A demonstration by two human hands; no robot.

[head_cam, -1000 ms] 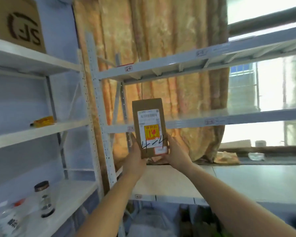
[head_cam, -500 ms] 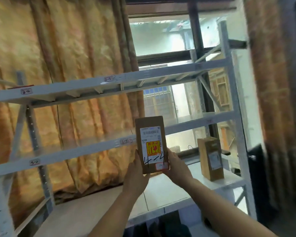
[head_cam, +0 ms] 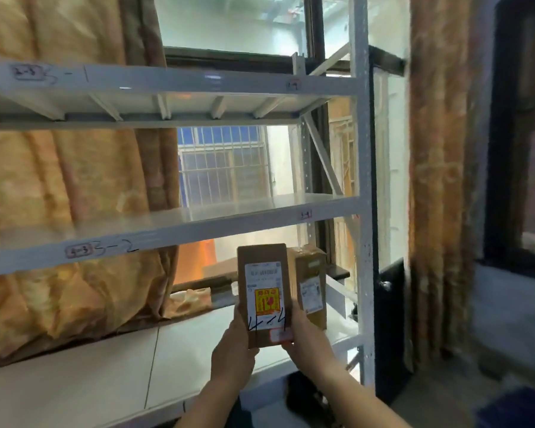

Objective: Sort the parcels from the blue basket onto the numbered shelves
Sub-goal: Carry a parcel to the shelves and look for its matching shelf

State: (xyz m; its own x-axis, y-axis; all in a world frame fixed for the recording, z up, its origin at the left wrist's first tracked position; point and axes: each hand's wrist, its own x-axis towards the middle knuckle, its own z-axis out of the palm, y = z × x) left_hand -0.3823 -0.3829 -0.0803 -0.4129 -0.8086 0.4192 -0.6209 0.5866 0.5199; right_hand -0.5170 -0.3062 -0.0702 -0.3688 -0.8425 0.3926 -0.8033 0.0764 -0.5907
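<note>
Gripping one parcel [head_cam: 264,296] marked 4-4, both hands [head_cam: 233,355] have not yet shelved it; another box [head_cam: 310,287] is already placed on the lowest shelf [head_cam: 105,375] behind it.

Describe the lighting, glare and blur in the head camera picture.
Head view: strong backlight from the barred window washes out the white metal shelf surface with glare; the curtain and right side are smeared by motion blur; the brown cardboard parcel, held by the left hand and right hand, stays fairly sharp, its handwritten 4-4 readable.
</note>
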